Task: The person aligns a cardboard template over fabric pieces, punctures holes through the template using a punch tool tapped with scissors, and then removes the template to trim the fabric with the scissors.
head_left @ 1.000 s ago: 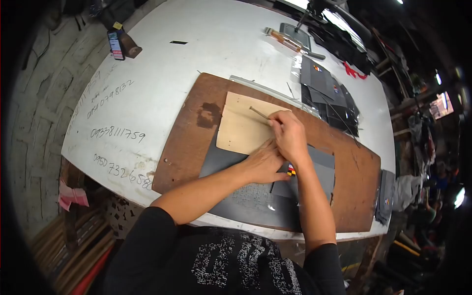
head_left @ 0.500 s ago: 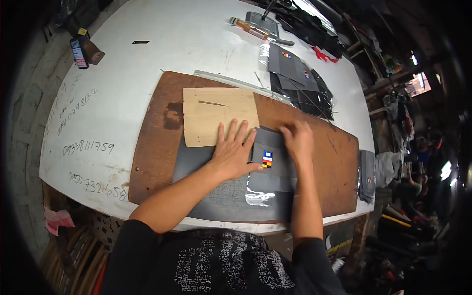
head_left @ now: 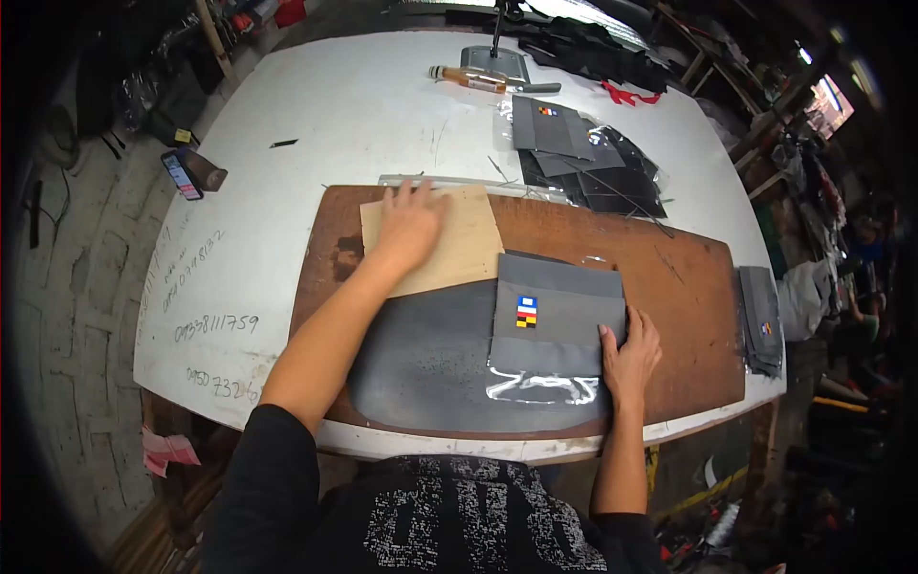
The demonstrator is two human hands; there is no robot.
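Note:
My left hand [head_left: 411,225] lies with its fingers spread over the upper left of the tan sheet [head_left: 459,239]. At the right edge of a grey piece [head_left: 564,320] with a small coloured flag label [head_left: 527,312] and a clear plastic strip, my right hand [head_left: 631,356] rests, thumb apart from the fingers. Beneath the grey piece is a dark rounded mat [head_left: 421,364] on a brown board [head_left: 684,306]. The thin pointed tool is not visible now; whether it is under my left hand cannot be made out.
Grey and black pieces [head_left: 555,129] with thin rods lie at the back right, near an orange-brown bottle [head_left: 473,79]. A phone [head_left: 182,176] is at the left table edge [head_left: 239,115]. More grey pieces [head_left: 761,320] lie at the right.
My left hand has moved from the grey piece up onto the tan sheet, which has tilted. My right hand has come down to the grey piece's right edge. The pointed tool has gone from sight.

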